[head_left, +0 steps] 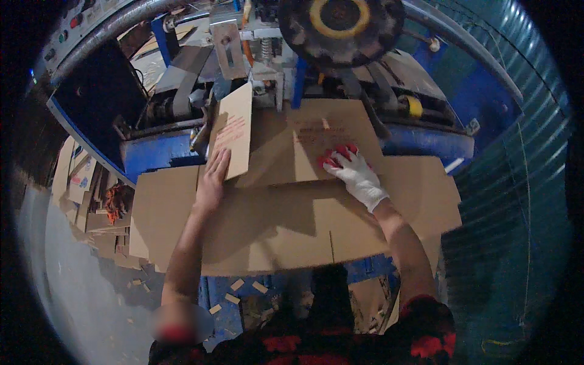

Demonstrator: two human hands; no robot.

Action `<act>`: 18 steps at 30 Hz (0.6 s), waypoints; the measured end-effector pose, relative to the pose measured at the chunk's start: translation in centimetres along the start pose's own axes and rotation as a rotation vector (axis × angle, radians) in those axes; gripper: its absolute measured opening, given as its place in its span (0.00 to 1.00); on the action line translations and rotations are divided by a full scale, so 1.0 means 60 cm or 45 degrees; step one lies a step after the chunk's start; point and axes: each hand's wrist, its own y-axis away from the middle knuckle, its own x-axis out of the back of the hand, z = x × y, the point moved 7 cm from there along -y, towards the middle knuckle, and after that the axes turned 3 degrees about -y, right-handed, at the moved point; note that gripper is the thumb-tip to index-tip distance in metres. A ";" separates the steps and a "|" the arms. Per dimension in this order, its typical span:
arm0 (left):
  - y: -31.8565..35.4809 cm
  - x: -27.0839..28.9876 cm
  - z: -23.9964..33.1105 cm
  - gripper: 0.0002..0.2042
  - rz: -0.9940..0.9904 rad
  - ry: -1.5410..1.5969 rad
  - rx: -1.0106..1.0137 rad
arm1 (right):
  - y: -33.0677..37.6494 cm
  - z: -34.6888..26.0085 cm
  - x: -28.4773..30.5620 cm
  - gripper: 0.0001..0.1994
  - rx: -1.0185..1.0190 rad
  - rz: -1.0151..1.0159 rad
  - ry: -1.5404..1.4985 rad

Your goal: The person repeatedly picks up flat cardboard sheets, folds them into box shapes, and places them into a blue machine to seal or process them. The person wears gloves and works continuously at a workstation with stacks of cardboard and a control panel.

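Note:
A brown cardboard sheet (271,143) with red print lies on the machine's cardboard-covered front, folded at both sides. Its left flap (234,131) stands tilted up. Against that flap's lower edge rests my bare left hand (213,179), fingers stretched out along the board and thumb hidden. The right flap (331,131) lies flat over the sheet. On its lower edge my right hand (356,173) presses down, in a white glove with red fingertips, its fingers spread. Under both, a wide cardboard surface (267,225) reaches toward me.
Above the sheet hangs a dark wheel (340,18) with a yellow ring, beside a metal machine head (228,48). Blue machine frames (161,146) flank the work. Cardboard scraps (109,213) pile up at the left, and small offcuts (234,298) lie below. A corrugated wall (517,152) stands right.

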 end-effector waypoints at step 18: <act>-0.124 0.323 -0.179 0.20 0.878 -0.047 0.357 | 0.139 0.002 0.086 0.25 -0.705 -0.013 -0.419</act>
